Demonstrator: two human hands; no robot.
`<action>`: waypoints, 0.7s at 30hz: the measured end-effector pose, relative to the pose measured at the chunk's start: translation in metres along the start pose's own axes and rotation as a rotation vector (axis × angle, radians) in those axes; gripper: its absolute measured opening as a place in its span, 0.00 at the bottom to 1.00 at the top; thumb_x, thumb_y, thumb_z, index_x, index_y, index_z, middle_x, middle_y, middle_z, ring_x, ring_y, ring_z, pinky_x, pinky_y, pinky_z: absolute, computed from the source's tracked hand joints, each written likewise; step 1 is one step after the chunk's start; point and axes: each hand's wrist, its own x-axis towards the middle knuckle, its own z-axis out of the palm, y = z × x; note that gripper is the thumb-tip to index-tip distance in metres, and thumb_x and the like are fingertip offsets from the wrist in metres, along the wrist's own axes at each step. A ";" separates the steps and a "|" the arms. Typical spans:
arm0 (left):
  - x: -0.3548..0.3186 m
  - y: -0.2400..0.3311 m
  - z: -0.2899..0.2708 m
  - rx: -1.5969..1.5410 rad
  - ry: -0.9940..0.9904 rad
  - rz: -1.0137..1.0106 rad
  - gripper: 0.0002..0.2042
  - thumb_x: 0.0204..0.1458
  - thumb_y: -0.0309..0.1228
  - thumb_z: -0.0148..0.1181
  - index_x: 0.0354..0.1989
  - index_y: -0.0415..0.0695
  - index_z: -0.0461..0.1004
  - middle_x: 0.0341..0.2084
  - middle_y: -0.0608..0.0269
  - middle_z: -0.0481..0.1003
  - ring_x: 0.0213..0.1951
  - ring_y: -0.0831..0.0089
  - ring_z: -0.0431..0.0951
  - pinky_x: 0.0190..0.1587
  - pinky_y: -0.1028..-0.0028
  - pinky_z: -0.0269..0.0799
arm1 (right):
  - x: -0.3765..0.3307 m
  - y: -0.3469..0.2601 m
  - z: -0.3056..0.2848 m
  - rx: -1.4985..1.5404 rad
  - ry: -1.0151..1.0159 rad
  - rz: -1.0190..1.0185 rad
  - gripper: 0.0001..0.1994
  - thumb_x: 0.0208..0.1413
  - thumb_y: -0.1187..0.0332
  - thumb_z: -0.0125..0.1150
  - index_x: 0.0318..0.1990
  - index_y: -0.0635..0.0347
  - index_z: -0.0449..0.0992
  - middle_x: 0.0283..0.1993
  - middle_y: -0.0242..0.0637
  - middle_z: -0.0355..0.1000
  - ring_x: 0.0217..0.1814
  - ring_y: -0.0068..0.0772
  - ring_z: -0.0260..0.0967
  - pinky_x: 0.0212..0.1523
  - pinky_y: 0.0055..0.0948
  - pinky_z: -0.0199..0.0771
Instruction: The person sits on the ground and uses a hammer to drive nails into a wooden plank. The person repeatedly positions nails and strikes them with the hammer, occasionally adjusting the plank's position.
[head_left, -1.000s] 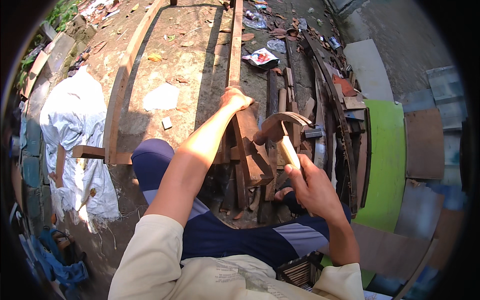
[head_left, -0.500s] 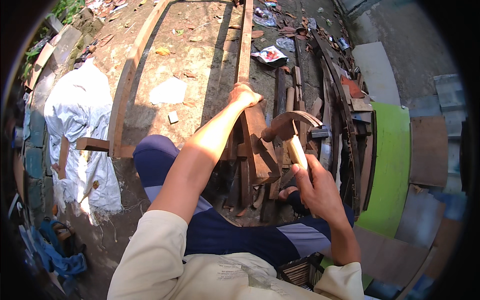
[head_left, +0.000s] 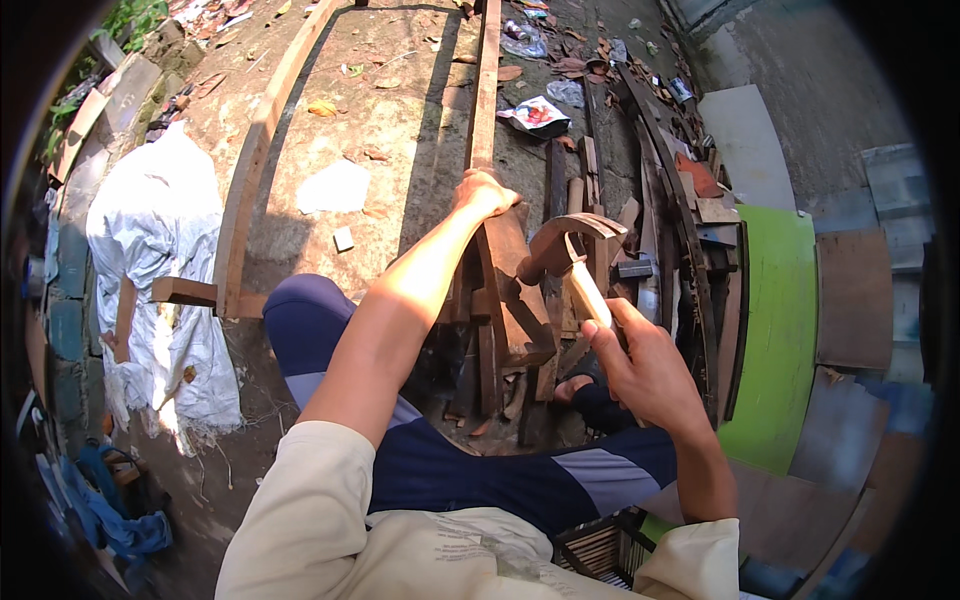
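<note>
Brown wooden block (head_left: 515, 290): mid-scene, the hub for the clock directions below, 12 pointing away from the person; its length runs nearly 12 to 6, with a dark shadow across its face.
Left hand (head_left: 485, 195): just short of 12, clasped around the wood where the block's far end meets the long beam (head_left: 485, 90); some of the fingers are hidden.
Right hand (head_left: 645, 370): at 4, wrapped around the handle of the claw hammer (head_left: 578, 278), thumb lying along the wood.
Hammer head: at 2, striking face toward 8, claw toward 2; it overlaps the block's right edge in view, and whether they touch cannot be told.
Beams: the long beam stretches off toward 12; a second beam (head_left: 262, 130) curves through 10.
Ground: crumpled white sack (head_left: 160, 270) at 9, red-and-white packet (head_left: 540, 117) at 12, wood scraps (head_left: 590, 170) strewn from 1 to 3.
Edges: green panel (head_left: 775, 340) just past 3, blue cloth (head_left: 120, 510) at 8.
</note>
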 end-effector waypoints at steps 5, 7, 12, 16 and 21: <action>-0.004 -0.003 0.003 -0.002 -0.020 -0.010 0.58 0.41 0.52 0.78 0.72 0.29 0.49 0.64 0.43 0.70 0.64 0.55 0.73 0.66 0.63 0.70 | -0.015 -0.012 -0.023 0.327 0.234 -0.095 0.17 0.74 0.56 0.49 0.53 0.63 0.70 0.23 0.25 0.64 0.16 0.13 0.60 0.15 0.18 0.63; -0.004 -0.003 0.003 -0.015 0.017 0.005 0.54 0.40 0.52 0.78 0.69 0.29 0.56 0.62 0.43 0.71 0.63 0.56 0.74 0.65 0.63 0.71 | -0.016 -0.015 -0.022 0.489 0.325 -0.130 0.16 0.71 0.56 0.54 0.50 0.63 0.71 0.22 0.25 0.64 0.15 0.13 0.61 0.15 0.17 0.64; 0.015 -0.015 0.021 -0.204 0.093 0.047 0.39 0.38 0.48 0.79 0.54 0.29 0.76 0.55 0.43 0.77 0.58 0.57 0.78 0.59 0.65 0.75 | 0.014 0.026 0.015 0.408 0.324 0.024 0.18 0.61 0.57 0.70 0.40 0.64 0.74 0.28 0.28 0.71 0.24 0.17 0.68 0.23 0.22 0.70; 0.005 -0.029 0.023 -0.384 0.229 0.096 0.31 0.43 0.40 0.75 0.51 0.29 0.77 0.54 0.39 0.77 0.57 0.56 0.79 0.59 0.64 0.74 | 0.045 0.052 0.062 0.575 0.228 0.048 0.22 0.56 0.55 0.74 0.45 0.65 0.75 0.35 0.33 0.74 0.36 0.23 0.74 0.33 0.25 0.77; -0.042 -0.052 0.028 -0.659 0.129 0.099 0.38 0.50 0.44 0.68 0.64 0.29 0.65 0.63 0.37 0.69 0.65 0.51 0.70 0.64 0.61 0.69 | 0.047 0.053 0.079 0.725 0.132 0.070 0.25 0.49 0.58 0.79 0.46 0.66 0.74 0.37 0.35 0.75 0.36 0.27 0.73 0.37 0.29 0.74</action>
